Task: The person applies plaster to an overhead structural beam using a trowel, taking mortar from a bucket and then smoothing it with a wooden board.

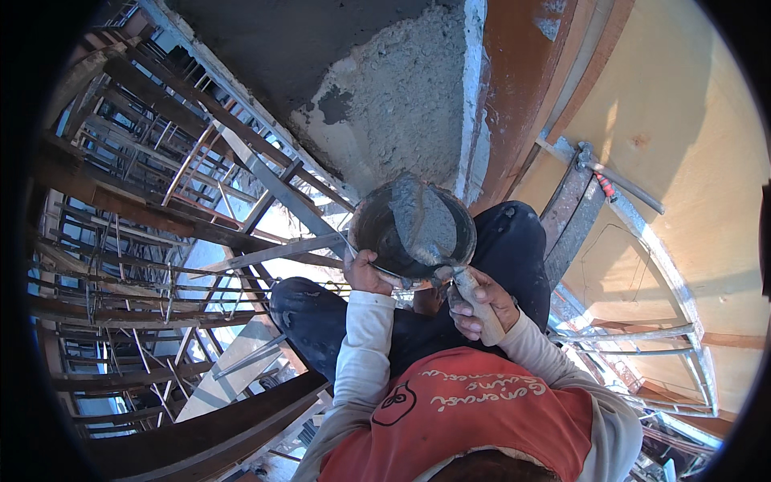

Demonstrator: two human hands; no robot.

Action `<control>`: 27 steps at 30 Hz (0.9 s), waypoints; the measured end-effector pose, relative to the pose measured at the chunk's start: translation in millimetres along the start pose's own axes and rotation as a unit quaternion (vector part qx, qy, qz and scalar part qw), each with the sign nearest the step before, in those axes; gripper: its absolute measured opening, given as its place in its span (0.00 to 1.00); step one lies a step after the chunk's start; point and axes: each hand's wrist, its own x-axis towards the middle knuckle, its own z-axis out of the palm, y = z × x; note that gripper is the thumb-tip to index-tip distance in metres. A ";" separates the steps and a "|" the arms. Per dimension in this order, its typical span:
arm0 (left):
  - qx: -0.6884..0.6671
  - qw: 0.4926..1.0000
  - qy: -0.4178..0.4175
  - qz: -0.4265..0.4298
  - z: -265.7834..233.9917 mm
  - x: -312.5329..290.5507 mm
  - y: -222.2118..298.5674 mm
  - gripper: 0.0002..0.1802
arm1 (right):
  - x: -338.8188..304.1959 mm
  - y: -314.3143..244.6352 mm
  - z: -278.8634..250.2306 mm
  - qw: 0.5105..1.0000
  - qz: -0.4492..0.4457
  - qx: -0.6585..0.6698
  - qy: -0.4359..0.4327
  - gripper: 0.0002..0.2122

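My left hand grips the near left rim of a dark round bucket, fingers closed on its edge. In my right hand is a trowel, held by its pale wooden handle. The trowel's blade reaches over the bucket and is covered with wet grey mortar. Mortar also coats the bucket's inside. Just beyond the bucket rises a wall panel, part rough pale grey and part smooth dark grey. How much mortar lies under the blade is hidden.
Wooden beams and poles of scaffolding fill the left side, with open gaps between them. A reddish-brown board edges the wall panel. At right stand a mortar-spattered metal frame and a tan panel. My bent knees flank the bucket.
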 end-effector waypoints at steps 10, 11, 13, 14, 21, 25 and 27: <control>0.045 0.987 0.152 -0.005 -56.6 21.4 -10.2 0.31 | 22.0 -21.9 52.0 0.615 -0.676 -0.401 0.064 0.31; 0.032 0.986 0.163 -0.003 -53.6 20.2 -8.4 0.31 | 37.3 -25.8 42.9 0.549 -0.723 -0.402 0.122 0.33; 0.045 0.985 0.166 0.031 -66.7 26.0 -7.7 0.31 | 73.4 -28.8 12.7 0.496 -0.725 -0.459 0.131 0.32; 0.065 0.981 0.172 0.059 -74.0 28.4 -6.4 0.31 | 96.8 -25.2 -5.7 0.483 -0.717 -0.486 0.127 0.30; 0.047 0.984 0.152 0.077 -54.6 15.3 4.8 0.34 | 114.5 35.5 -56.0 0.681 -0.276 -0.659 0.161 0.17; 0.057 0.980 0.191 0.024 -48.3 9.4 10.6 0.33 | 76.0 -12.9 -43.1 0.671 -0.197 -0.693 0.177 0.16; 0.049 0.981 0.182 0.046 -68.2 17.6 6.3 0.33 | 69.5 -37.5 -20.2 0.543 -0.158 -0.798 0.210 0.16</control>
